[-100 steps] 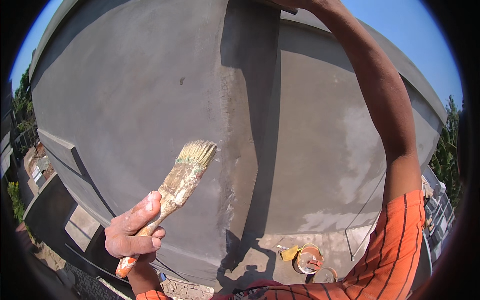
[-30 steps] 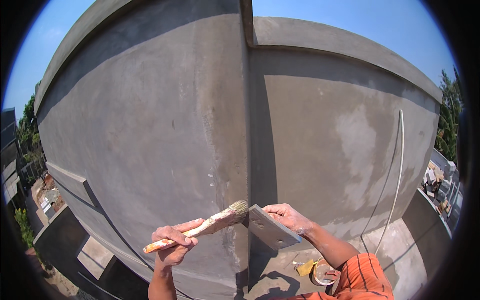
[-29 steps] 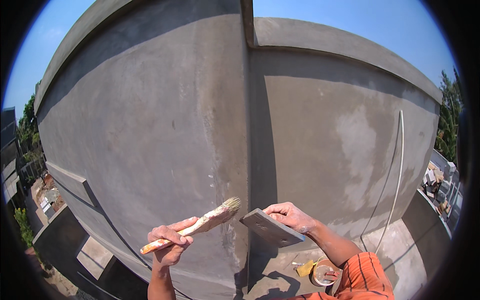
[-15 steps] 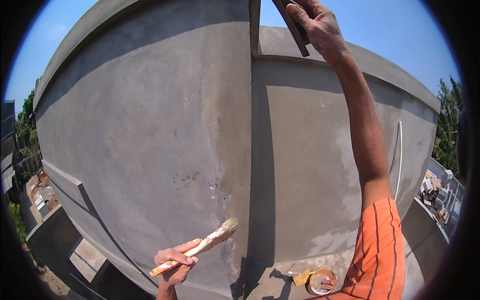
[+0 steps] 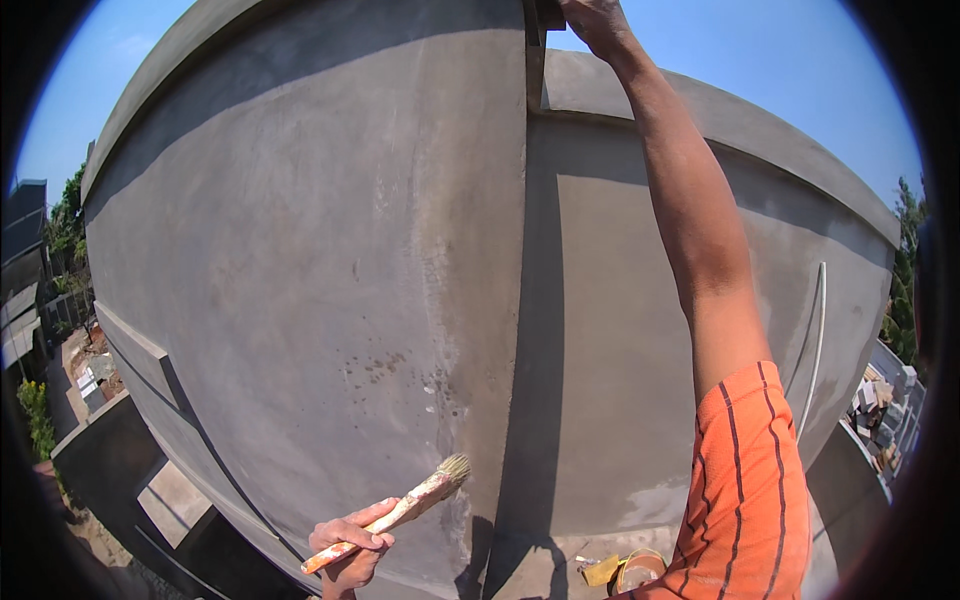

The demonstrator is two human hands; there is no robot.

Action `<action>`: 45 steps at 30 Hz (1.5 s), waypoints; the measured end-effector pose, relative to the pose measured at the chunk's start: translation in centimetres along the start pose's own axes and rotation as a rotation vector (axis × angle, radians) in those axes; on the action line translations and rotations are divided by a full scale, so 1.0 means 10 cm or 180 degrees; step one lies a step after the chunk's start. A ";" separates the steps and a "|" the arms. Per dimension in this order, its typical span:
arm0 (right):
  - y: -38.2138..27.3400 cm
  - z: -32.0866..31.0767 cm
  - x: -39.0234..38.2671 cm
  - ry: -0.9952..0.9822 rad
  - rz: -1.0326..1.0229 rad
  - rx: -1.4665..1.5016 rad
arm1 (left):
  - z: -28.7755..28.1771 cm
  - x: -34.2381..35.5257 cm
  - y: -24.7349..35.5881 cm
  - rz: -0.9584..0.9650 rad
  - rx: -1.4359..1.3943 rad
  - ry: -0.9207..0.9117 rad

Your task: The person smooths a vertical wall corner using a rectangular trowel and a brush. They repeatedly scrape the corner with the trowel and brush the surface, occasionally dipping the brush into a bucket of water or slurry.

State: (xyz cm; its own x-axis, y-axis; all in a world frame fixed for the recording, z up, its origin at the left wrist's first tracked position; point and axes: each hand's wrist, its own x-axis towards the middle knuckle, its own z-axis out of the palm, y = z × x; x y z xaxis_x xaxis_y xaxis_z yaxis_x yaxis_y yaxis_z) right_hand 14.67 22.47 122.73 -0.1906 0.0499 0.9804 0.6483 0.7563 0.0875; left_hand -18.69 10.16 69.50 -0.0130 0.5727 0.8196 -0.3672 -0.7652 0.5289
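Observation:
In my left hand (image 5: 350, 545), low in front of the wall, a paint-smeared brush (image 5: 405, 510) is gripped by its handle. Its pale bristles point up and right, close to the outer corner of the grey plastered wall (image 5: 290, 230). My right hand (image 5: 597, 22) is raised at the top edge, closed round a dark, flat plastering float (image 5: 550, 14), only part of which shows. The float is up by the top of the wall's corner; whether it touches is hard to see. The fingers are partly cut off by the picture's edge.
A bucket (image 5: 640, 568) stands on the ledge below, partly behind my orange sleeve, with a yellow block-like thing (image 5: 602, 571) beside it. A white pipe (image 5: 815, 345) runs up the recessed wall at right. Rubble (image 5: 880, 405) lies at far right, a lower wall (image 5: 105, 470) at left.
My right hand has moved up and left with the float, to the corner's top. The left hand and brush have hardly moved. The view has shifted slightly, and my sleeve covers more of the bucket.

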 end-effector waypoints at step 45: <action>-0.23 0.26 -3.85 -0.0373 0.2889 0.4170 | 0.71 0.30 -0.01 0.0132 -0.0791 -0.0643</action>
State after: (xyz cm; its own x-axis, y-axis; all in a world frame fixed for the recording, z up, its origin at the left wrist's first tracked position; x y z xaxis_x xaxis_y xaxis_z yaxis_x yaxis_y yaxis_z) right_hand 18.62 20.47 84.35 -0.2049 0.7757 0.5969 -0.4666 0.4587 -0.7562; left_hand -12.05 9.86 73.43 0.1432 0.4536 0.8796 -0.5865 -0.6770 0.4446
